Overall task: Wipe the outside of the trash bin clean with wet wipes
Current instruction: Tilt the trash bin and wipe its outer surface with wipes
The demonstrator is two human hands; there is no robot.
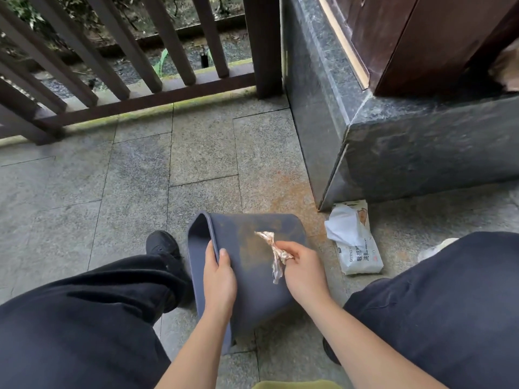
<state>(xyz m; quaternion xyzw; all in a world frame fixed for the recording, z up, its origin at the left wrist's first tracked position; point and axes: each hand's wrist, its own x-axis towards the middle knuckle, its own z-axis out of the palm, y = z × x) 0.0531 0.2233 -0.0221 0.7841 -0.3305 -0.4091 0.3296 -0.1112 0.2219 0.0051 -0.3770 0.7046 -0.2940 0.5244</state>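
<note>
At the far left a dark brown wooden railing runs along the edge of the grey stone-tiled floor, with plants and gravel beyond it. Nearer, the person's left leg in black trousers stretches across the floor, ending in a black shoe. Just right of that shoe lies the dark blue-grey plastic trash bin, tipped on its side on the floor between the legs, its open mouth facing left and its broad side turned up, with a brownish dusty smear across that upper face. The left hand grips the bin's rim at the mouth, thumb on the outer wall and fingers curled over the edge inside. To the right, the right hand pinches a crumpled, brown-stained wet wipe in a closed grip, the wipe's loose end lying on the dirty patch of the bin's outer wall. Further right, on the floor just beside the bin, sits a white soft pack of wet wipes with a clean sheet sticking out of its top. Behind it rises a dark green polished stone plinth carrying a reddish-brown wooden door frame. The right leg in black trousers fills the near right corner.
</note>
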